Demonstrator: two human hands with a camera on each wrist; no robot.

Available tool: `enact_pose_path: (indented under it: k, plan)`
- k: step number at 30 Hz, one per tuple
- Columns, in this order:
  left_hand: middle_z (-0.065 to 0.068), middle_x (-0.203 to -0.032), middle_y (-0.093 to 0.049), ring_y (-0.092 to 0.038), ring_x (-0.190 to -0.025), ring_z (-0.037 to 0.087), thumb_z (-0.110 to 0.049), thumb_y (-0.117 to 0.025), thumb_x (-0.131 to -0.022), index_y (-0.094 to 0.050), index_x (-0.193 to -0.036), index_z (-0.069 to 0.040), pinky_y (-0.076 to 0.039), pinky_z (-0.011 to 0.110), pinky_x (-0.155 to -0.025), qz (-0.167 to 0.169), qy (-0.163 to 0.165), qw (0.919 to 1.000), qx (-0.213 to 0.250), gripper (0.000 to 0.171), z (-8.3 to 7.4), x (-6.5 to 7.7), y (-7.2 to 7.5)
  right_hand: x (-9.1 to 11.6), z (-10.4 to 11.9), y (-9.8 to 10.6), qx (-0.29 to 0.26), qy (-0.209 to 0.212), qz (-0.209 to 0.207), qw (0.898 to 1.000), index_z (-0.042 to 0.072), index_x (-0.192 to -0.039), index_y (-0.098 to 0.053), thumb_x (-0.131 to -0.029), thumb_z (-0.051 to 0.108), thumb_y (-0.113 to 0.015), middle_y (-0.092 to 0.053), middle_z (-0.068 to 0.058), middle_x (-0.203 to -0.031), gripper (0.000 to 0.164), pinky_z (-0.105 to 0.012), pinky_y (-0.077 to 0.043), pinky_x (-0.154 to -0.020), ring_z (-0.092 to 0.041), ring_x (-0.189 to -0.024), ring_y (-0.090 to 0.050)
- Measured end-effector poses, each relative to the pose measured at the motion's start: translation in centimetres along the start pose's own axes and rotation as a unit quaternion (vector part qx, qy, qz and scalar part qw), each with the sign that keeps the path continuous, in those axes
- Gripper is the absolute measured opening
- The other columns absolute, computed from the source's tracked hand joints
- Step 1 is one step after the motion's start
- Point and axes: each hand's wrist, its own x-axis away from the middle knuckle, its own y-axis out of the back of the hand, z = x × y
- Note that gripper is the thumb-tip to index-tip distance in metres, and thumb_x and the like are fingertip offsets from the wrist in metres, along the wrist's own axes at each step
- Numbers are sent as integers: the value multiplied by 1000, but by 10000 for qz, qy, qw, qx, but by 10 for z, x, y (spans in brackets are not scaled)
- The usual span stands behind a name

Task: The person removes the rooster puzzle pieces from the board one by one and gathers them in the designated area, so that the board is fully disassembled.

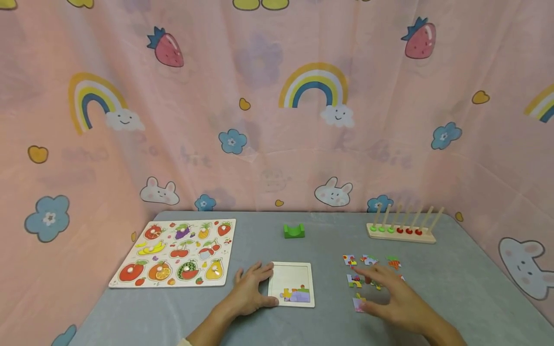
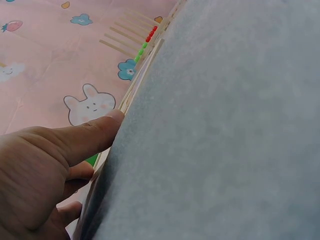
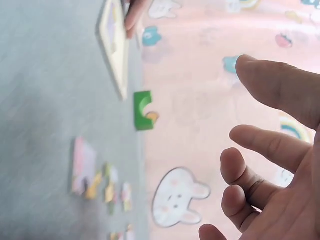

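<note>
A square wooden puzzle tray [image 1: 291,276] lies in front of me, several joined jigsaw pieces [image 1: 298,294] along its near edge. My left hand [image 1: 250,290] touches the tray's left side, thumb at the near corner and fingertips at the far one. In the left wrist view its thumb [image 2: 95,135] lies straight against the tray's edge. Over loose jigsaw pieces [image 1: 355,281] at the right hovers my right hand [image 1: 400,300], partly covering some. The right wrist view shows its fingers spread and loosely bent, nothing between them, apart from a pink-edged jigsaw piece [image 3: 84,165].
A fruit peg puzzle board [image 1: 172,254] lies at the left. Behind the tray stands a green notched block [image 1: 294,231]. At the back right is a wooden peg rack [image 1: 400,233] with green and red beads. A pink patterned curtain [image 1: 277,163] closes off the table's far side.
</note>
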Motion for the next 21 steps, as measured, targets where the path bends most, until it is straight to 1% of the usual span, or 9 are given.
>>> enact_pose_path:
  k: [4,5,7,11,13,17,21]
  plan:
    - [6,-143,-48,-29,-137,36,-29,-87,-69,-60,-129,1,-3,67,-102,-4,-5,10000,-7,73,0,0,0,-8,13,2,19,-141,4,9999,20,-134,-58,-77,24,-83,-51,16,-104,62,-33,-45,-71,-6,-92,-48]
    - [6,-143,-48,-29,-137,36,-29,-87,-69,-60,-129,0,-3,67,-102,-6,-6,10000,-20,73,0,0,0,-10,17,3,25,-230,20,9997,21,-134,-58,-77,25,-82,-52,16,-105,62,-36,-46,-73,-8,-96,-48]
    - [5,-143,-48,-29,-137,36,-29,-87,-68,-60,-129,1,-3,67,-102,-15,-5,10000,-28,73,0,0,0,-14,23,3,24,-315,46,9995,22,-135,-58,-78,27,-81,-52,16,-107,61,-39,-46,-74,-9,-99,-48]
    - [6,-143,-48,-29,-137,36,-29,-87,-69,-60,-129,1,-3,67,-102,-21,-2,10000,11,73,0,0,0,-23,30,0,34,-121,-38,9999,21,-134,-58,-78,25,-82,-51,16,-107,62,-37,-45,-75,-9,-99,-47]
    - [6,-143,-48,-29,-137,36,-28,-87,-69,-59,-130,1,-2,67,-102,-25,-9,10000,47,73,0,0,0,-27,32,-2,17,119,-117,9999,18,-133,-59,-77,22,-83,-51,16,-106,62,-32,-43,-73,-7,-94,-46]
    - [6,-143,-48,-29,-137,36,-28,-87,-69,-58,-130,2,-2,67,-101,-41,-50,9999,85,74,1,1,0,-35,40,-7,-166,172,-105,9997,18,-133,-59,-78,22,-82,-49,17,-104,60,-32,-42,-74,-9,-97,-45]
    - [6,-143,-48,-29,-137,35,-28,-87,-69,-58,-130,2,-3,68,-101,-38,-74,9999,73,74,1,1,0,-44,48,-11,-335,268,-74,9991,16,-133,-58,-79,20,-81,-49,15,-103,59,-32,-41,-74,-10,-98,-44]
